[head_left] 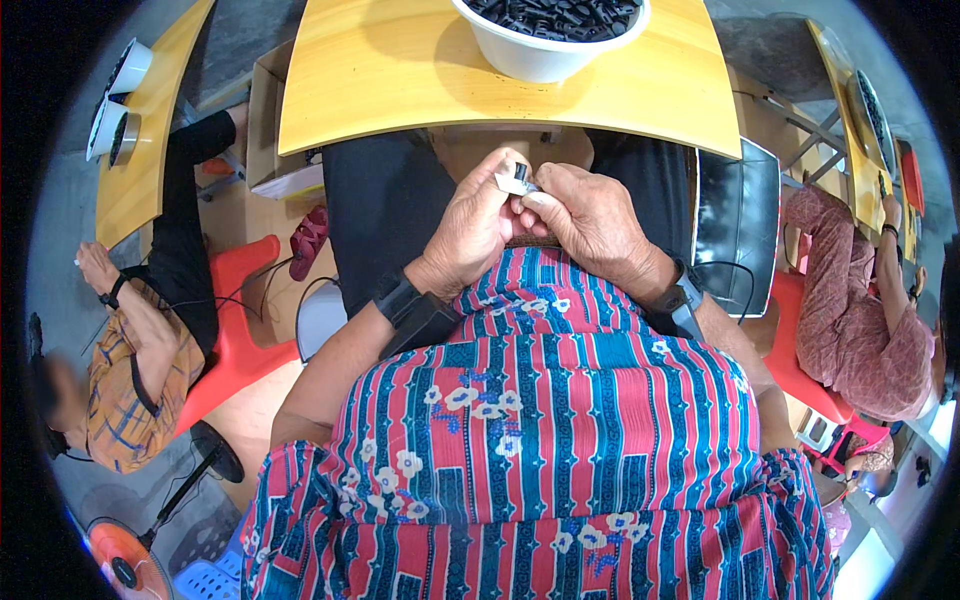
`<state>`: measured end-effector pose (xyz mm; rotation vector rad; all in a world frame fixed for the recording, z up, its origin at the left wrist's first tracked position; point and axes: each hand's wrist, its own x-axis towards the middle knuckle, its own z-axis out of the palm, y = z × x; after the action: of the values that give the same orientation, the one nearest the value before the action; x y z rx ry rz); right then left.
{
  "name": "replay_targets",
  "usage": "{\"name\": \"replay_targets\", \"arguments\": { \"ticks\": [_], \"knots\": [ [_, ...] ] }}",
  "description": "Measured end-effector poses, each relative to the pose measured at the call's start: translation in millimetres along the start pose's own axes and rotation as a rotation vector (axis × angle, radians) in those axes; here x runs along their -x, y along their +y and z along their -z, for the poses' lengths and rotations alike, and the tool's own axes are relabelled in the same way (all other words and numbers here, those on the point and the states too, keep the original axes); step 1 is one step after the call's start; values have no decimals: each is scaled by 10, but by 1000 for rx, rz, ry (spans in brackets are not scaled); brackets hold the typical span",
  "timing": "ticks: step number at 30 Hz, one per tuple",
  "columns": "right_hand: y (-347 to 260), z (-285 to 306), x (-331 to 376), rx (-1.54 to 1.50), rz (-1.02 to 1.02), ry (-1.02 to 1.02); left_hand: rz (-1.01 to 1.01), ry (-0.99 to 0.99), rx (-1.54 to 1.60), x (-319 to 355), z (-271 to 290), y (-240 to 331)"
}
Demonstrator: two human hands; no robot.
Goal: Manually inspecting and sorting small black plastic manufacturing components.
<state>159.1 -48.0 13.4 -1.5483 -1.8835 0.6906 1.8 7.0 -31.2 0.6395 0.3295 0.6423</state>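
Observation:
Both my hands meet just below the near edge of the table, above my lap. In my left hand (470, 228) the thumb and fingers pinch a small black plastic piece (521, 172). Beside that piece, at the fingertips, is a pale, flat strip (511, 185); I cannot tell whether it is a wrap on the finger or a separate thing. My right hand (600, 222) is closed up against the left, thumb pressed to its fingers. What it grips is mostly hidden; only a small greyish tip shows near the black piece.
On the yellow table (400, 80) ahead stands a white tub (545, 62) full of small black pieces. A cardboard box (270, 120) is by the table's left side, a black-lined box (737, 225) at its right. People sit on red stools at both sides. A fan (122, 560) stands lower left.

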Motion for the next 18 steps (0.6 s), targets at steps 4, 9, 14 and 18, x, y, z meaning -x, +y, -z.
{"name": "replay_targets", "arguments": {
  "ticks": [4, 9, 14, 18],
  "knots": [
    [-5, -1, -1, 27, -16, -6, 13, 17, 21, 2, -1, -6],
    [-14, -16, -4, 59, -79, 37, 31, 3, 104, 6, -13, -5],
    [17, -22, -18, 3, -11, -8, 2, -2, 32, -6, 30, -14],
    [15, -12, -30, 29, 13, 7, 3, 23, 41, -4, -34, 23]
  ]
}}
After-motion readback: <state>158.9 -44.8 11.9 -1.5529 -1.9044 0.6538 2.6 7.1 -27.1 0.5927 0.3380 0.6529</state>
